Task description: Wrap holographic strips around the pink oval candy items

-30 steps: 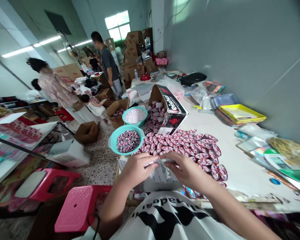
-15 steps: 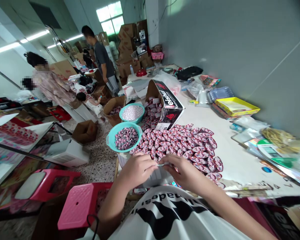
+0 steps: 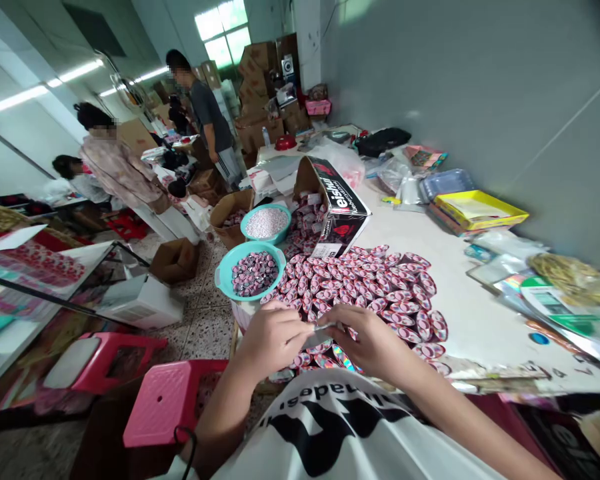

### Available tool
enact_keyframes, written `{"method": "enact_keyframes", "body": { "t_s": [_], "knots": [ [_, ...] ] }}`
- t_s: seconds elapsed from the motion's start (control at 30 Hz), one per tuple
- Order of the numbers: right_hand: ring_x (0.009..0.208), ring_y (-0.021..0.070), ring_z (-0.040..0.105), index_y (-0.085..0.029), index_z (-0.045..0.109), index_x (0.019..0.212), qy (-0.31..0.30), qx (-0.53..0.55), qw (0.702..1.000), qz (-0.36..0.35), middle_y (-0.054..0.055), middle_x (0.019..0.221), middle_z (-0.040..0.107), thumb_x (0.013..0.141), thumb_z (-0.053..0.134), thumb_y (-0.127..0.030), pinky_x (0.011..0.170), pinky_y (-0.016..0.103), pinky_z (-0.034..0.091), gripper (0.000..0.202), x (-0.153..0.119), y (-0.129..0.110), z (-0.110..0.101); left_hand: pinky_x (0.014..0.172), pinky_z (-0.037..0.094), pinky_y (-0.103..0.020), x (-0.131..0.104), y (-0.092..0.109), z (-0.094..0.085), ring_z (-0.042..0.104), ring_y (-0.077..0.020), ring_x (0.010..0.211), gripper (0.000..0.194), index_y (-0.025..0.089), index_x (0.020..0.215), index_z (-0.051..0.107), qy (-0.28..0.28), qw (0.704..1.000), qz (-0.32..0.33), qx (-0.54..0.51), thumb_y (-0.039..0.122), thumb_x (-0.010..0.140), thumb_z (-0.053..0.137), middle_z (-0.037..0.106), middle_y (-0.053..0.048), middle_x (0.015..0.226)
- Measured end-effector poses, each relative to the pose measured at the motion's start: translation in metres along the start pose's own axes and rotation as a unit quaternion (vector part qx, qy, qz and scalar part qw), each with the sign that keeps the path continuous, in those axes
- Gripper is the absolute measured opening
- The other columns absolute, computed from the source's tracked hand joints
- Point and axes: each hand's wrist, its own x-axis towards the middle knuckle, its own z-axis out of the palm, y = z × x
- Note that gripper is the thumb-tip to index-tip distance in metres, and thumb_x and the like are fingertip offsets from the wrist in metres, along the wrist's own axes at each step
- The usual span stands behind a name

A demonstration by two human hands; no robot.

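Fingers (image 3: 299,329) of the bare left hand (image 3: 274,337) and the bare right hand (image 3: 364,337) pinched a thin, silvery-grey piece (image 3: 325,327) between them in the head view. It was over the near edge of the flat white table (image 3: 457,273), with many shiny, oval-topped pink-and-red things (image 3: 353,283) around it. My guess was that the piece could slip or bend, if one hand let go or pulled too hard. A bump from the left wrist might tip the round turquoise plastic bowl (image 3: 224,268) on the left and spill its small pink-and-grey bits (image 3: 254,273). The piece looked narrow and a bit shiny, but the fingers hid its ends, so I could not tell what it was.
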Motion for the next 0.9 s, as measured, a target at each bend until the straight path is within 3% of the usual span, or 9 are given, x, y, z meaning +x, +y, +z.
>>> {"method": "enact_keyframes", "body": {
  "t_s": [0.23,0.4,0.7,0.9],
  "knots": [
    [0.08,0.0157,0.065,-0.02,0.066,0.096,0.012,-0.001,0.999,-0.029,0.006,0.088,0.07,0.09,0.053,-0.012,0.071,0.027,0.051,0.016,-0.004,0.005,0.001,0.062,0.035,-0.028,0.0,0.01,0.001,0.05,-0.012,0.06,0.016,0.02,0.08,0.071,0.016,0.999,-0.003,0.037,0.017,0.088,0.058,0.058,0.002,0.059],
    [0.08,0.0149,0.065,-0.02,0.064,0.093,0.037,0.019,0.998,-0.039,0.004,0.086,0.069,0.09,0.054,-0.011,0.07,0.026,0.051,0.014,-0.008,0.006,0.001,0.067,0.038,-0.028,0.002,0.014,0.002,0.053,-0.0121,0.063,0.009,0.019,0.087,0.071,0.037,0.999,-0.008,0.021,0.021,0.088,0.062,0.063,0.001,0.065],
    [0.078,0.0151,0.065,-0.02,0.064,0.089,0.009,0.044,0.998,-0.037,0.005,0.084,0.068,0.091,0.051,-0.013,0.07,0.028,0.052,0.015,-0.006,0.008,0.0,0.068,0.039,-0.028,0.001,0.015,0.004,0.051,-0.0118,0.063,0.02,0.018,0.077,0.068,-0.024,0.998,-0.028,-0.044,0.017,0.092,0.054,0.06,0.001,0.064],
    [0.079,0.0155,0.065,-0.021,0.064,0.091,0.036,0.036,0.999,-0.017,0.004,0.085,0.069,0.091,0.054,-0.015,0.07,0.027,0.051,0.012,-0.002,0.006,0.004,0.069,0.038,-0.029,0.001,0.009,0.002,0.053,-0.0133,0.068,0.022,0.017,0.073,0.065,-0.014,0.998,-0.052,-0.033,0.023,0.093,0.055,0.062,0.0,0.065]
  ]
}}
